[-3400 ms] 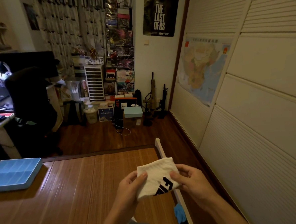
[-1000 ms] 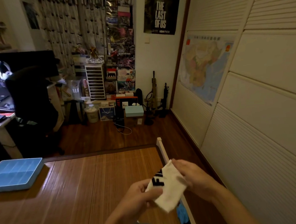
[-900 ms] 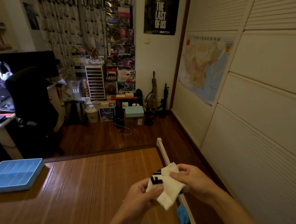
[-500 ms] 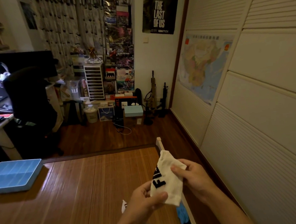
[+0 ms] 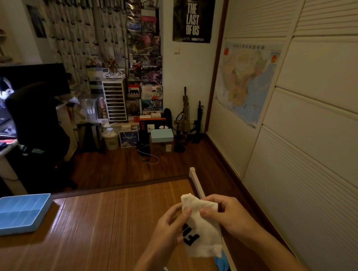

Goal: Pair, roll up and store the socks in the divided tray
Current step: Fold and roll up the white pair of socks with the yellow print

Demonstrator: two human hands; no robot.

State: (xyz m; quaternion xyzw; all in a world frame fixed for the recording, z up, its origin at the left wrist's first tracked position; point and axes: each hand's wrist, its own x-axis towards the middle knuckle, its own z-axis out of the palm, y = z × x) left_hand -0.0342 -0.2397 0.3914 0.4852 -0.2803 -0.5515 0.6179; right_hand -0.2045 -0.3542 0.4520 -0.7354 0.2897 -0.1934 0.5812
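You hold the white logo sock (image 5: 202, 228) in the air over the near right of the bamboo mat (image 5: 100, 234), left hand (image 5: 171, 226) and right hand (image 5: 227, 214) each pinching its upper edge, likely to start rolling; the blue divided tray (image 5: 19, 212) sits far left.

Home bedroom: desk chair (image 5: 37, 123), poster (image 5: 193, 15), wall map (image 5: 248, 83).

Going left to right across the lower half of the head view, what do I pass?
blue divided tray → left hand → white sock → right hand → white panelled wall. Both hands pinch the sock above the bamboo mat.
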